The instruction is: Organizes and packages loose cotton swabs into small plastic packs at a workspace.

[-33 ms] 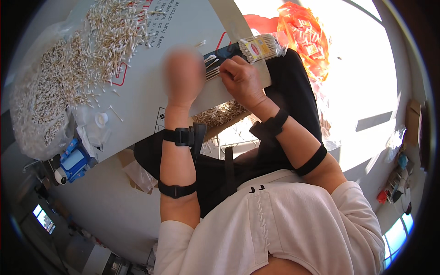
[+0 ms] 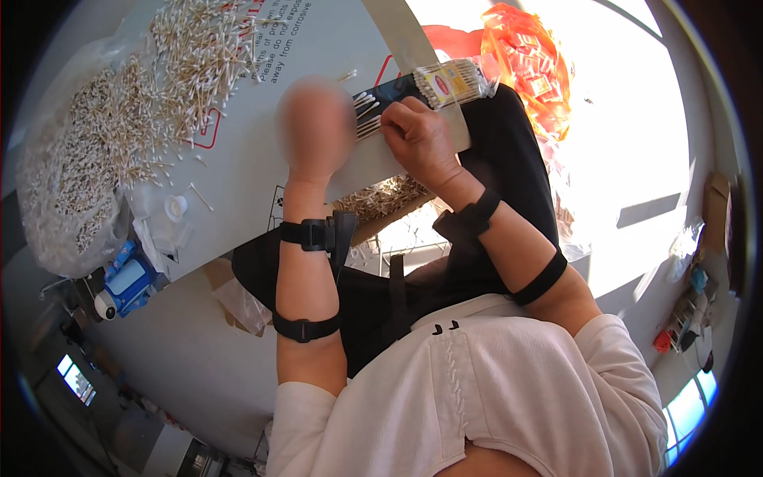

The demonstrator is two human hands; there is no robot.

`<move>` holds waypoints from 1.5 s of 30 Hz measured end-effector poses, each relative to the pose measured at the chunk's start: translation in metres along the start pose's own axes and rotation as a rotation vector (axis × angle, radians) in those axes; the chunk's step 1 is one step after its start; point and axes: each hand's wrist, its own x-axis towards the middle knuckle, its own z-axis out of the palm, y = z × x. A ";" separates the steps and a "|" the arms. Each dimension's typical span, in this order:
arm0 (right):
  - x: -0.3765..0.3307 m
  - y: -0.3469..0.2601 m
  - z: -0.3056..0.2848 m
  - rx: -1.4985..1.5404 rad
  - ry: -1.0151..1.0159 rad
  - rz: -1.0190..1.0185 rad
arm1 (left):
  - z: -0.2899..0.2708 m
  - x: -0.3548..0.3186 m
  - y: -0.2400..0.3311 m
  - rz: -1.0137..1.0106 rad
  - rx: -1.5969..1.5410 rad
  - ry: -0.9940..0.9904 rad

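Observation:
Over the grey table, my left hand (image 2: 318,131) is smeared by a blur that hides its fingers. My right hand (image 2: 420,139) is closed, its fingers curled in; whatever they grip is hidden. Between the two hands a few cotton swabs (image 2: 368,127) reach toward the right fingertips, beside a dark flat strip (image 2: 391,90) on the tabletop. Just beyond my right hand lies a clear packet of cotton swabs (image 2: 453,83) with a yellow and red label. At the far left, a large pile of loose cotton swabs (image 2: 131,127) spills from a clear plastic bag (image 2: 40,183).
An orange bag (image 2: 548,48) of small packets stands at the far right. Below the table edge is a box of swabs (image 2: 385,199). A blue and white container (image 2: 129,282) and a clear plastic piece (image 2: 163,222) are at the table's left edge.
My left hand and forearm have shifted very slightly to the left. My right hand has stayed in place.

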 end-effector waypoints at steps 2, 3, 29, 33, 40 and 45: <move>0.000 0.000 0.000 0.004 0.001 -0.007 | -0.001 0.008 -0.005 0.007 0.039 -0.023; 0.000 -0.001 0.000 0.009 0.003 -0.015 | -0.002 0.010 -0.007 0.014 0.079 -0.047; 0.005 -0.001 -0.014 0.184 -0.007 0.099 | 0.007 -0.050 0.033 -0.076 -0.023 0.161; 0.007 0.004 -0.014 0.327 0.116 0.138 | 0.005 -0.057 0.032 -0.044 -0.017 0.143; 0.007 -0.004 -0.011 0.292 0.146 0.145 | 0.008 -0.039 0.029 -0.107 -0.018 0.137; 0.012 -0.006 -0.016 0.183 0.101 0.111 | -0.003 -0.021 0.018 -0.113 -0.108 0.230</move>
